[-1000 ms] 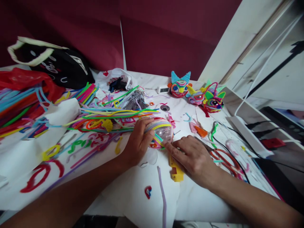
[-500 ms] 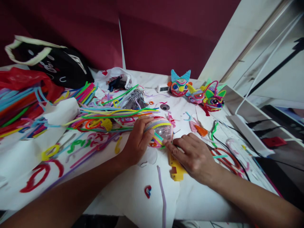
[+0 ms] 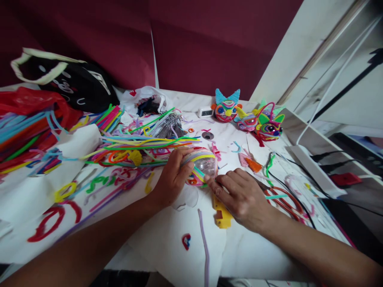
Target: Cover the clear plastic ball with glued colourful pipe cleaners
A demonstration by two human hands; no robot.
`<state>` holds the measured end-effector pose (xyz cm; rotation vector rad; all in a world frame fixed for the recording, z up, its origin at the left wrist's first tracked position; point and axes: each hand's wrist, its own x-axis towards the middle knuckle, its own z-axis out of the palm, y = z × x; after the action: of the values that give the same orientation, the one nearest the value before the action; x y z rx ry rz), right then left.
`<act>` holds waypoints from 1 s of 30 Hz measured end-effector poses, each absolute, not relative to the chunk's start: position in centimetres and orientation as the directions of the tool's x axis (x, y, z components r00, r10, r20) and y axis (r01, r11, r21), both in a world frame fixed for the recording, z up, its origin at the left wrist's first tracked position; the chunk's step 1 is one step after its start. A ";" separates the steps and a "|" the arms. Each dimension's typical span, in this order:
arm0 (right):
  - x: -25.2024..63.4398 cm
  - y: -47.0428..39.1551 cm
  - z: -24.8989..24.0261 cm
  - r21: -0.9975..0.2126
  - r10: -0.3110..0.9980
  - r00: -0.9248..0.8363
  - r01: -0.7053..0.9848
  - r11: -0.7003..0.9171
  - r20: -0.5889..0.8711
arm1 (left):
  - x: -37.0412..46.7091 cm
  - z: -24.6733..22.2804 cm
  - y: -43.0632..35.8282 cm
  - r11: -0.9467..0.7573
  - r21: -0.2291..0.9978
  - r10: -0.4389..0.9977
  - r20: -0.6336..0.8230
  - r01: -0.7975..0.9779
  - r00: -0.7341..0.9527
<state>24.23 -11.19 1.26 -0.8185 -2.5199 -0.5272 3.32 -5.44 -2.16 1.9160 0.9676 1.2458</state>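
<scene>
My left hand (image 3: 176, 175) is closed round the side of a clear plastic ball (image 3: 205, 164) wrapped in rows of coloured pipe cleaners. Its thumb rests by a teal pipe cleaner (image 3: 198, 172) that slants across the ball's front. At the lower end of that strip, my right hand (image 3: 237, 195) is closed, with its forefinger and thumb on the strip against the ball. Beneath the right hand lies a yellow plastic tool (image 3: 223, 215), mostly hidden. Red-handled scissors (image 3: 295, 201) are beside the right wrist.
Loose pipe cleaners (image 3: 143, 139) are heaped on the left. Several finished animal-faced balls (image 3: 227, 109) stand at the back by a small white digital clock (image 3: 206, 113). A black bag (image 3: 80, 85) is at the back left, a power strip (image 3: 317, 171) on the right.
The view has shifted very slightly. Both hands keep their places on the ball, and the teal strip looks nearly unmoved.
</scene>
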 end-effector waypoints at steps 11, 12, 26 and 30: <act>24.0 -10.7 1.1 0.272 0.440 -0.744 0.619 0.736 0.503 | 3.2 -2.1 -4.5 -0.408 0.906 0.891 0.367 0.115 0.269; 23.9 -10.6 1.1 0.276 0.438 -0.744 0.620 0.735 0.505 | 3.2 -2.2 -4.4 -0.385 0.918 0.898 0.349 0.095 0.268; 23.3 -9.4 1.0 0.283 0.448 -0.703 0.664 0.693 0.552 | 3.2 -0.4 -3.4 -0.225 0.974 0.955 0.215 0.027 0.204; 23.2 -9.4 1.0 0.271 0.466 -0.704 0.667 0.694 0.536 | 3.3 -0.1 -3.4 -0.131 0.989 0.966 0.144 -0.076 0.216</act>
<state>23.22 -9.38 1.02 -0.8768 -2.4748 -0.6336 3.32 -3.36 -0.12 1.3608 0.9302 1.1687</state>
